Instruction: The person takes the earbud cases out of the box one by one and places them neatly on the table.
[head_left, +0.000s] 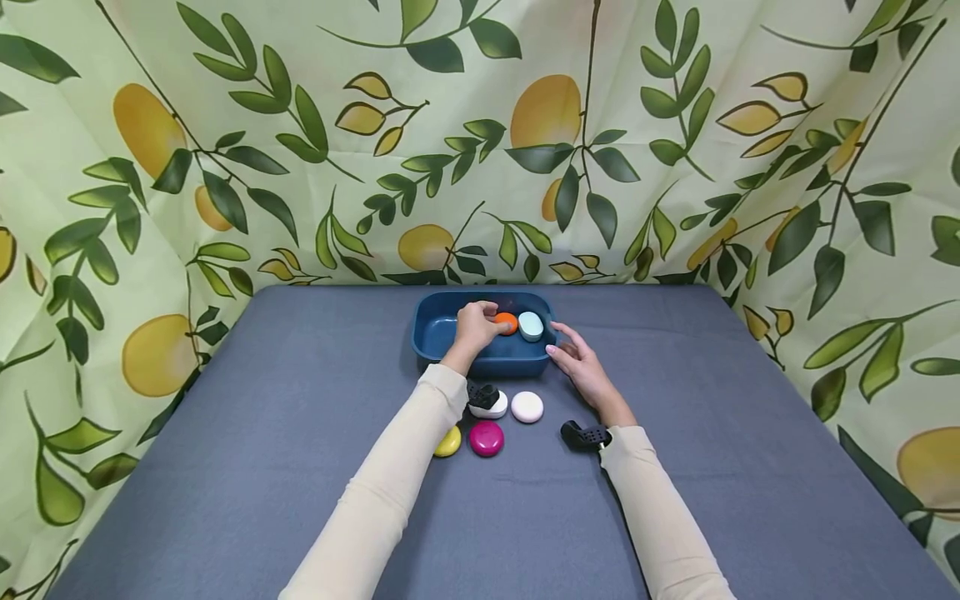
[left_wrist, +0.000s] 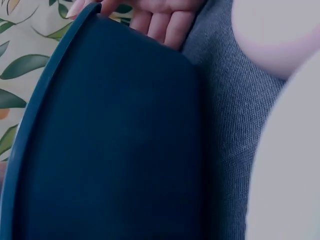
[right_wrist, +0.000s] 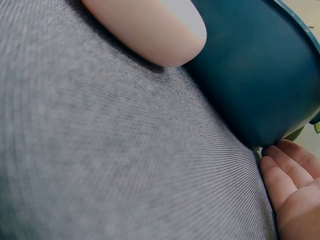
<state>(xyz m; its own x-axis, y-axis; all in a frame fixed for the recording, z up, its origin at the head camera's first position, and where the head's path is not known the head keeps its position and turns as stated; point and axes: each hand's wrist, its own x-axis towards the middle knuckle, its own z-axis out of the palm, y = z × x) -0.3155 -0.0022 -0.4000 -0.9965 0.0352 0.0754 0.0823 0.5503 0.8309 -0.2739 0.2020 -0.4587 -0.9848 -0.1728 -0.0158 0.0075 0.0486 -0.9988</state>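
Note:
My left hand (head_left: pixel 474 327) reaches into a dark blue rectangular bin (head_left: pixel 480 367). Its thumb and a finger pinch an orange rounded disc (head_left: pixel 507 323), partly covered by the thumb. Right beside that disc in the bin sits a pale blue oval piece (head_left: pixel 531 327). My right hand (head_left: pixel 582 367) stays at the bin's right end, its loosely extended fingers touching the outside. In the right wrist view, fingers (right_wrist: pixel 285 170) lie by the lower corner of the bin wall (right_wrist: pixel 250 65). The left wrist view shows mainly the bin's outer wall (left_wrist: pixel 120 125).
In front of the bin, on the grey cloth (head_left: pixel 300 433), lie a white oval piece (head_left: pixel 491 407), a pale pink disc (head_left: pixel 527 407), a magenta disc (head_left: pixel 486 438) and a yellow disc (head_left: pixel 448 442) partly behind the left sleeve. A leaf-patterned curtain (head_left: pixel 465 192) hangs behind.

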